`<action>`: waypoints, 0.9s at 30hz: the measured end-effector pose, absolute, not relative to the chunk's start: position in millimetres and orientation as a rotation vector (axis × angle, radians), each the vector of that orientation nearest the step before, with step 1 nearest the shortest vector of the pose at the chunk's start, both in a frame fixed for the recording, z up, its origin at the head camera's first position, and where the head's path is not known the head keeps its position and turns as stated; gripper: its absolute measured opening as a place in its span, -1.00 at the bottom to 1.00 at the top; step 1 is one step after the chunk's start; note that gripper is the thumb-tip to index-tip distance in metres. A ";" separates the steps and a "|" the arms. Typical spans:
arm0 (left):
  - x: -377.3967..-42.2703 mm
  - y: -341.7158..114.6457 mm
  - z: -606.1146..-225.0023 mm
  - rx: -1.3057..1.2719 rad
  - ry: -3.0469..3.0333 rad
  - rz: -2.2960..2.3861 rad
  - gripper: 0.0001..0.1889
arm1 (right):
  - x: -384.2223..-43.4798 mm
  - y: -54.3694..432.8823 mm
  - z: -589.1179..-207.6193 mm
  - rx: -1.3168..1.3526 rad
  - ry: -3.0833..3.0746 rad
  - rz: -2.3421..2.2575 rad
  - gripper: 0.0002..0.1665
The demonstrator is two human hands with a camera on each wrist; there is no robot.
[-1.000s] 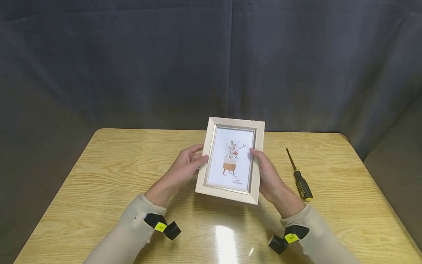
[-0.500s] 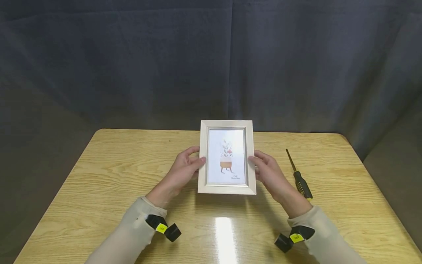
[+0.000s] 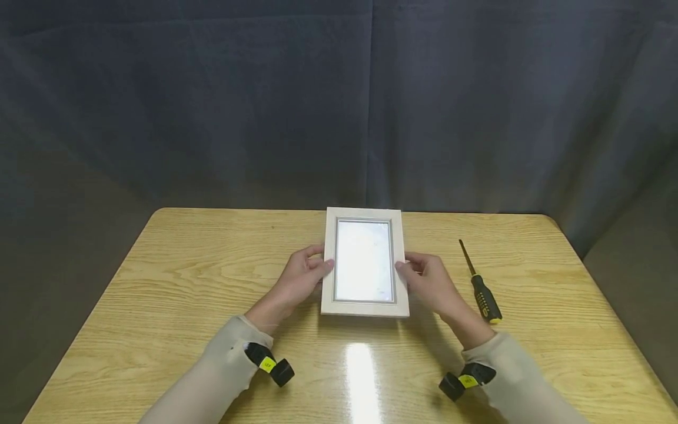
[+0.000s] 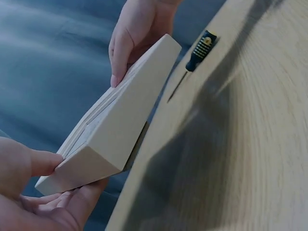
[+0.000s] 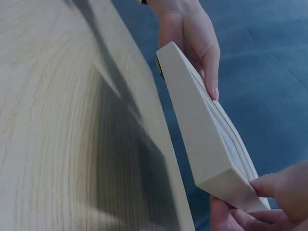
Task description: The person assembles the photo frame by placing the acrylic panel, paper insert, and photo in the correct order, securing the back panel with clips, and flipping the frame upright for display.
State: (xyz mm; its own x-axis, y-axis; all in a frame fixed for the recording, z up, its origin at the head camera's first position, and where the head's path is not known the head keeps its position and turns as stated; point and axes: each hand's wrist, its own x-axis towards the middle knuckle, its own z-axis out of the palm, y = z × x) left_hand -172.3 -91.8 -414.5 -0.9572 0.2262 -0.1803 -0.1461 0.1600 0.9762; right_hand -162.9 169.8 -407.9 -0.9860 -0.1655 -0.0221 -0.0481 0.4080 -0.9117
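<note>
A cream picture frame point(image 3: 365, 309) is held face up between both hands, tilted above the tabletop in the wrist views. Bright glare on its glass hides most of the picture inside. The left hand point(image 3: 299, 280) grips the left side, thumb on the front border and fingers curled behind. On the opposite side, the right hand point(image 3: 431, 285) pinches the border the same way. In the left wrist view, a dark strip point(image 4: 136, 147) sticks out from the back of the picture frame point(image 4: 130, 110), close over the wood.
A screwdriver point(image 3: 484, 297) with a black and yellow handle lies on the wooden table point(image 3: 201, 265), right of the right hand. A dark curtain point(image 3: 254, 106) hangs behind the far edge. Each sleeve carries a small black wrist camera point(image 3: 281, 372).
The picture frame has straightened from its slant, come lower and leaned back flatter, so glare now covers the picture. The right hand has shifted its thumb from the glass to the border.
</note>
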 end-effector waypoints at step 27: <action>-176.6 -89.2 -438.4 0.128 2.285 1.600 -0.41 | -169.7 167.8 -431.8 -0.118 2.633 -1.245 -0.53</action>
State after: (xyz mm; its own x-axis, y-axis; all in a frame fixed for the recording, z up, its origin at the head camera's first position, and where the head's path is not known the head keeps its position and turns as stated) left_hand -176.6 -89.2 -438.4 -0.9357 0.2684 -0.2291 -0.1233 0.3594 0.9250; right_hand -169.7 167.8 -431.8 -0.9713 -0.1679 -0.1684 0.0237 0.6364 -0.7710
